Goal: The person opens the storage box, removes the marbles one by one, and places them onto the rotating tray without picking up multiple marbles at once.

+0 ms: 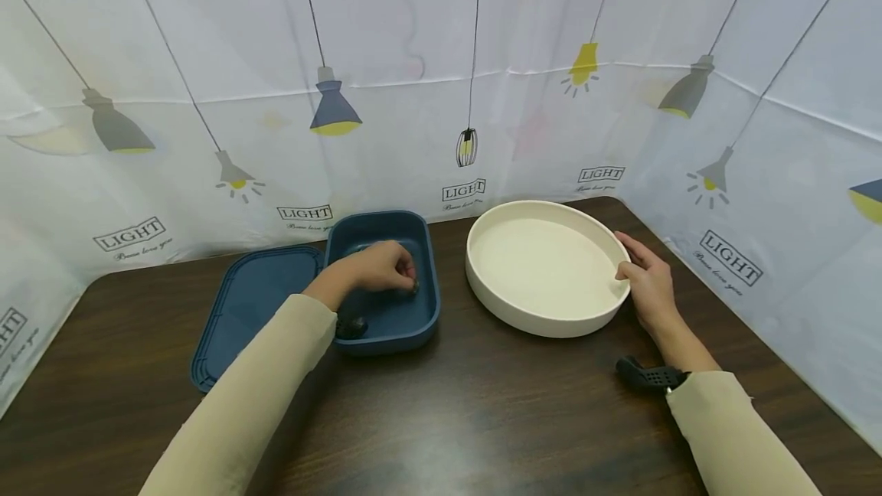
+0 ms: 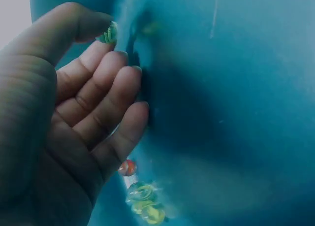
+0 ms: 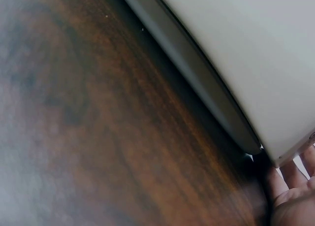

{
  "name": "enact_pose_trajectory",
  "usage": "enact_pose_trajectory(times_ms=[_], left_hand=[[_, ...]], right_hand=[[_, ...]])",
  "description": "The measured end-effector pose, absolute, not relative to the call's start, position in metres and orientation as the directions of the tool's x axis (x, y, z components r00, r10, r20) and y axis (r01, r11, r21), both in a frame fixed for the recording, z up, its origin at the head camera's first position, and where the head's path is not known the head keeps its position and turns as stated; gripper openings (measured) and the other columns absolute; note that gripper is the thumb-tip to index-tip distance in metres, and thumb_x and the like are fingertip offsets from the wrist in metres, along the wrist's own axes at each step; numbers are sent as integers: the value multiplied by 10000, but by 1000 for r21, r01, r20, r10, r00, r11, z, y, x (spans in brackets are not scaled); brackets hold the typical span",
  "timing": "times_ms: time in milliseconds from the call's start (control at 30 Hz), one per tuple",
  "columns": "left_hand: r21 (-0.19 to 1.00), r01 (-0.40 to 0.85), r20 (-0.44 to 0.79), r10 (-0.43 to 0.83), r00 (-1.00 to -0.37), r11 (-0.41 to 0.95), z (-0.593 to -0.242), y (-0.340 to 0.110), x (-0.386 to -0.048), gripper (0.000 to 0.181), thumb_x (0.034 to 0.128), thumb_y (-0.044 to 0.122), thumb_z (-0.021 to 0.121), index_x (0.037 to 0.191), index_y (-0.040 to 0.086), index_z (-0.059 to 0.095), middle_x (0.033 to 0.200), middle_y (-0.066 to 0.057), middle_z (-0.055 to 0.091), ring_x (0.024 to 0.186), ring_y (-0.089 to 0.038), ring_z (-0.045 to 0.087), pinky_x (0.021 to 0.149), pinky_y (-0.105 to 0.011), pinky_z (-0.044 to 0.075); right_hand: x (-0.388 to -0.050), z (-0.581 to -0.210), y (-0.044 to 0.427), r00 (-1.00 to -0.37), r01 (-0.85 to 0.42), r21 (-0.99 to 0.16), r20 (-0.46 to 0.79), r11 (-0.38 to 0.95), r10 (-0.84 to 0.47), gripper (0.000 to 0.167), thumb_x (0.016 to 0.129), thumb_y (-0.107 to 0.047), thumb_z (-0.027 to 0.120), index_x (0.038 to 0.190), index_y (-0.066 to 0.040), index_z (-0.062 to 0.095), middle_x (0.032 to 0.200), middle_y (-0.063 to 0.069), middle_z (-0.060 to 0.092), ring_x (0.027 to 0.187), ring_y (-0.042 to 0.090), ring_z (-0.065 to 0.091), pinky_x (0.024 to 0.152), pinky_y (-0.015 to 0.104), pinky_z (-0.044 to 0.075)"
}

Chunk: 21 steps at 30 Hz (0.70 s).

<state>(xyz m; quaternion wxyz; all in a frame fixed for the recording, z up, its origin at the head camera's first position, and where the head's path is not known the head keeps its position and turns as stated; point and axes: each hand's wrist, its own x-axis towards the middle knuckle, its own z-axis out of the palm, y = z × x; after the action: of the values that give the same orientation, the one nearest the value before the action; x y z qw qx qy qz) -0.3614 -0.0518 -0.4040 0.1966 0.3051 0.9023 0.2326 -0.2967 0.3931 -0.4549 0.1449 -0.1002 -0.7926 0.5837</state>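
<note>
My left hand (image 1: pixel 383 266) is down inside a deep blue rectangular box (image 1: pixel 400 341). In the left wrist view it pinches a clear marble (image 2: pixel 109 34) with green and yellow swirls between thumb and index finger. Its other fingers are bent loosely beside it. Below them, several more green-yellow marbles (image 2: pixel 143 201) and an orange-red marble (image 2: pixel 127 168) lie along the edge of the box floor. My right hand (image 1: pixel 651 285) grips the right rim of a round cream tray (image 1: pixel 540 262), thumb over the edge and fingers outside. The tray's floor shows nothing on it.
A flat blue lid (image 1: pixel 251 301) lies left of the box, partly under my left forearm. Both stand on a dark wooden table (image 1: pixel 441 419). A white curtain (image 1: pixel 413 37) printed with lamps hangs along the back and right.
</note>
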Motion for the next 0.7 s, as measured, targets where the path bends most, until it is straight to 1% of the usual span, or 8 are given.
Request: enact_pose_trajectory(times_ms=[200, 333, 433, 500, 600, 700], left_hand=[[541, 463, -158, 626, -764, 702, -385, -57, -358, 116, 948, 226, 664, 943, 128, 726, 931, -33, 707, 787, -140, 612, 735, -285, 518], [571, 452, -87, 598, -797, 685, -363, -62, -352, 142, 962, 225, 650, 948, 108, 729, 879, -90, 719, 708, -189, 605, 656, -299, 497], [589, 428, -31, 548, -836, 686, -349, -64, -345, 161, 955, 227, 642, 949, 90, 728, 817, -90, 707, 677, -240, 620, 616, -309, 501], [601, 406, 7, 503, -864, 689, -341, -64, -339, 167, 947, 228, 634, 948, 88, 726, 794, -61, 692, 681, -251, 633, 615, -314, 514], [628, 360, 55, 423, -905, 689, -332, -61, -329, 176, 936, 230, 612, 952, 91, 720, 809, -56, 688, 707, -246, 645, 640, -316, 523], [651, 314, 79, 350, -934, 691, -325, -56, -320, 185, 935, 244, 594, 945, 106, 716, 837, -61, 698, 712, -232, 642, 626, -319, 518]], right_hand=[[-297, -456, 393, -941, -14, -957, 110, 288, 320, 778, 793, 114, 447, 1540, -102, 429, 1616, 140, 378, 1447, 246, 420, 854, 13, 416], [-297, -456, 394, -940, -14, -960, 108, 281, 324, 778, 795, 117, 448, 1542, -102, 426, 1619, 134, 373, 1455, 238, 412, 858, 14, 413], [-296, -455, 393, -938, -8, -958, 107, 288, 330, 771, 801, 107, 449, 1540, -113, 431, 1619, 125, 377, 1454, 227, 416, 862, 16, 412], [-296, -454, 392, -937, -3, -956, 105, 295, 332, 766, 807, 97, 450, 1540, -122, 434, 1620, 118, 378, 1455, 225, 417, 869, 21, 413], [-295, -453, 391, -938, 4, -952, 103, 307, 331, 763, 813, 84, 450, 1544, -134, 431, 1623, 111, 375, 1461, 234, 414, 879, 30, 416], [-296, -454, 391, -940, 6, -950, 101, 312, 327, 762, 817, 81, 447, 1547, -134, 424, 1626, 113, 368, 1470, 250, 404, 886, 36, 418]])
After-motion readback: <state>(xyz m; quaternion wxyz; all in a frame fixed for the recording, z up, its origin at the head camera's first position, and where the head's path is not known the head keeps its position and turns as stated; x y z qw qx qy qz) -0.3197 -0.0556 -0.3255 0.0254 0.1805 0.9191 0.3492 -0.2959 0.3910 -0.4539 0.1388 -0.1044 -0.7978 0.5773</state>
